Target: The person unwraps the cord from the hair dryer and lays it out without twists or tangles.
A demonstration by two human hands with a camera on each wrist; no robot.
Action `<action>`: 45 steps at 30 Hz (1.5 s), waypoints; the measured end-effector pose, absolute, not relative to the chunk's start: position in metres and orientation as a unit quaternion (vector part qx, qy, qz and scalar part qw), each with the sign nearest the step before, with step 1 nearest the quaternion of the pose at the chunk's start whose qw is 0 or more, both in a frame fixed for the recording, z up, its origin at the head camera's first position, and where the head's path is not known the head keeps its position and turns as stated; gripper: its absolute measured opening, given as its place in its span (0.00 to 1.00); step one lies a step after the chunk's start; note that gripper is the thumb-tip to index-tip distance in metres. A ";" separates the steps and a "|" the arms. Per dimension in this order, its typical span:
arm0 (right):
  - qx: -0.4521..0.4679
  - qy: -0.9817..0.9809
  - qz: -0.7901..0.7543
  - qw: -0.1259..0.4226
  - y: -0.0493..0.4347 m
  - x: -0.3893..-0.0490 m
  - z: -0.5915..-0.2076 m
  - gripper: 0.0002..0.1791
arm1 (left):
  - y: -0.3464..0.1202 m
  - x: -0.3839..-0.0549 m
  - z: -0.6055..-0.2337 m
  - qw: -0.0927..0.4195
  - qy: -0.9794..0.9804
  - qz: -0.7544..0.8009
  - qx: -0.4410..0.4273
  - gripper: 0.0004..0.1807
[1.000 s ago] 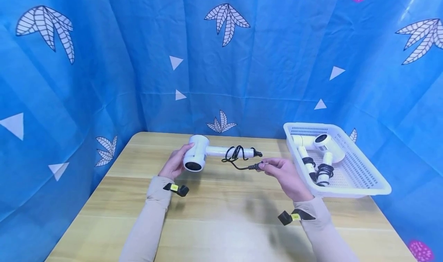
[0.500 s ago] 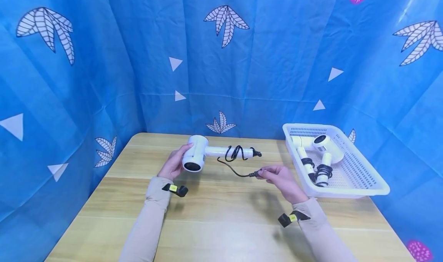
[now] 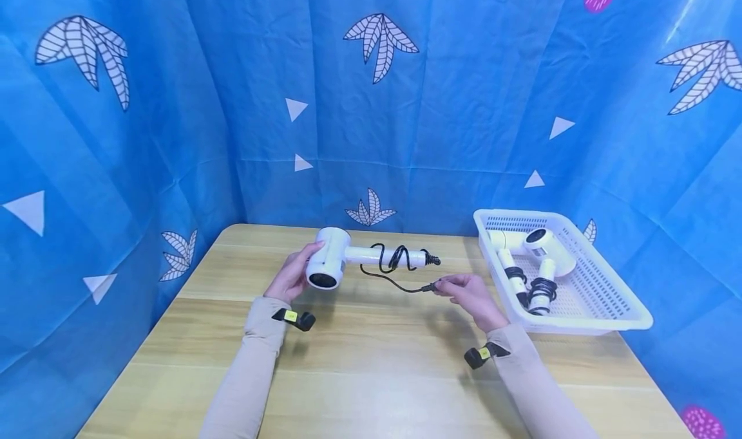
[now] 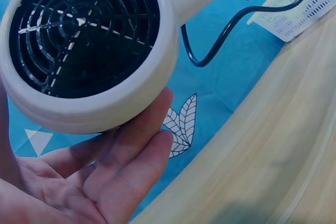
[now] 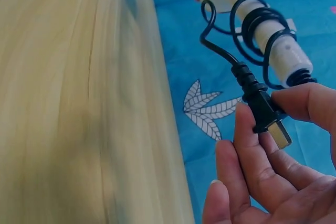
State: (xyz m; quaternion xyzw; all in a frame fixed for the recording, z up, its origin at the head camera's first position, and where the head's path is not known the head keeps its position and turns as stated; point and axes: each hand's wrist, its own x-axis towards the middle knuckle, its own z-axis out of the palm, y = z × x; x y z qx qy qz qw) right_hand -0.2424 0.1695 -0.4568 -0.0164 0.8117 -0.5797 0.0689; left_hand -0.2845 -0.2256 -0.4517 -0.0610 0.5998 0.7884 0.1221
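Your left hand (image 3: 294, 275) grips the dryer (image 3: 333, 253); your right hand (image 3: 472, 296) pinches the plug (image 5: 261, 108). Between your fingers, loose loops of cord (image 4: 268, 9) could snag if pulled sharply.

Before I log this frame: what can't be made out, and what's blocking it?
Held dryer, far end: turned away in head and left wrist views; top edge crops the barrel in right wrist view.
Plug, prong count: in right wrist view, one shows and could hide another; too small in head view.
Basket, floor under the stored dryers: covered by them, head view.
Wound cords inside it, ends: too small, head view.
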 end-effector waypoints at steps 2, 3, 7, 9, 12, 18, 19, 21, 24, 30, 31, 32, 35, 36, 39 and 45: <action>-0.010 0.815 -0.576 0.062 0.169 -0.246 -0.458 0.18 | -0.225 -0.284 -0.451 0.122 0.601 0.788 -0.061 0.34; -0.006 0.816 -0.575 0.059 0.169 -0.248 -0.458 0.18 | -0.224 -0.284 -0.451 0.123 0.601 0.787 -0.060 0.34; 0.011 0.818 -0.573 0.052 0.170 -0.253 -0.456 0.19 | -0.223 -0.283 -0.451 0.125 0.602 0.787 -0.056 0.35; 0.017 0.820 -0.570 0.048 0.171 -0.255 -0.454 0.20 | -0.222 -0.283 -0.451 0.127 0.602 0.787 -0.052 0.35; 0.026 0.819 -0.572 0.038 0.172 -0.259 -0.448 0.21 | -0.222 -0.283 -0.451 0.128 0.602 0.787 -0.050 0.33; 0.028 0.815 -0.578 0.020 0.174 -0.268 -0.434 0.21 | -0.219 -0.284 -0.452 0.124 0.611 0.781 -0.048 0.31; 0.029 0.815 -0.578 0.018 0.175 -0.270 -0.431 0.22 | -0.218 -0.285 -0.453 0.124 0.612 0.780 -0.047 0.30; 0.033 0.815 -0.578 0.014 0.175 -0.273 -0.428 0.22 | -0.217 -0.285 -0.454 0.125 0.611 0.780 -0.046 0.29; 0.034 0.814 -0.579 0.013 0.177 -0.277 -0.424 0.23 | -0.215 -0.285 -0.455 0.126 0.608 0.782 -0.049 0.28; 0.030 0.806 -0.591 0.011 0.180 -0.281 -0.416 0.23 | -0.214 -0.286 -0.457 0.128 0.601 0.788 -0.047 0.27; 0.032 0.804 -0.594 0.009 0.180 -0.282 -0.414 0.22 | -0.214 -0.286 -0.457 0.129 0.601 0.787 -0.046 0.28; 0.031 0.804 -0.594 0.008 0.180 -0.282 -0.413 0.22 | -0.214 -0.286 -0.456 0.129 0.601 0.787 -0.044 0.28; 0.025 0.805 -0.592 0.001 0.180 -0.283 -0.410 0.22 | -0.214 -0.285 -0.456 0.131 0.602 0.787 -0.041 0.28; 0.023 0.805 -0.593 -0.002 0.179 -0.283 -0.409 0.21 | -0.214 -0.285 -0.456 0.131 0.601 0.787 -0.041 0.28; 0.018 0.807 -0.590 -0.005 0.178 -0.283 -0.407 0.21 | -0.214 -0.285 -0.456 0.132 0.600 0.788 -0.043 0.27; 0.011 0.812 -0.584 -0.009 0.178 -0.283 -0.402 0.23 | -0.214 -0.284 -0.456 0.134 0.600 0.788 -0.043 0.24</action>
